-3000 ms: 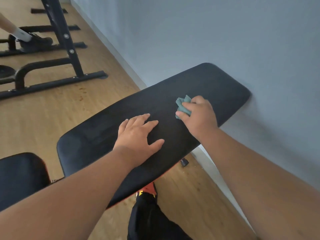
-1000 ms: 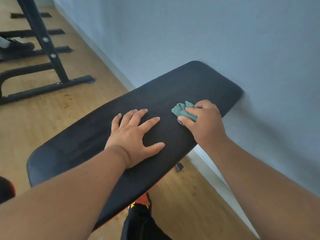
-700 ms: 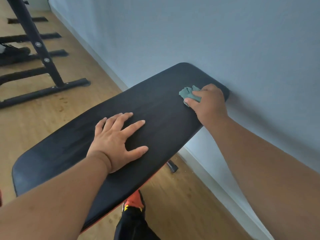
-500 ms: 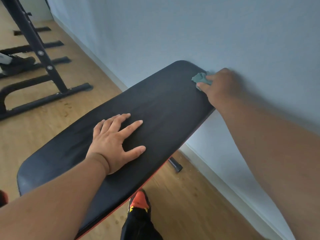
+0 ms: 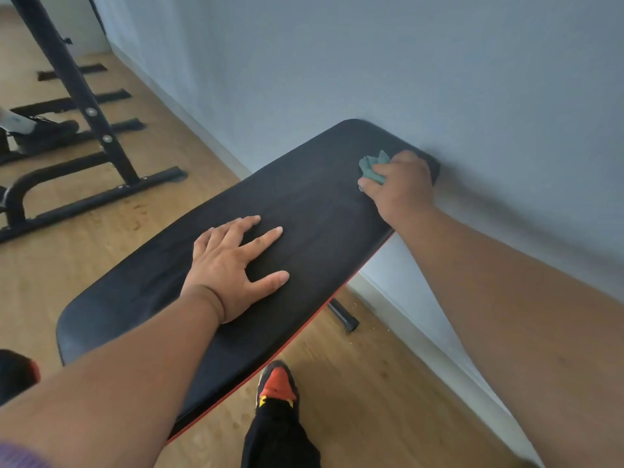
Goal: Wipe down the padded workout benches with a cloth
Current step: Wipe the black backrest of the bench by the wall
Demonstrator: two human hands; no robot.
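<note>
Both hands sit on the bench pad [image 5: 304, 211], whose long axis runs from its near-left end to the wall-side end, where the right hand [image 5: 401, 187] clutches the cloth [image 5: 371, 168]; the left hand [image 5: 233, 265] lies flat mid-pad, fingers spread.

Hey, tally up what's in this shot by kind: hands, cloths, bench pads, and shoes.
Hands: 2, left hand and right hand
Cloths: 1, green cloth
Bench pads: 1, black bench pad
Shoes: 2, red shoe and black shoe
Total: 6
</note>
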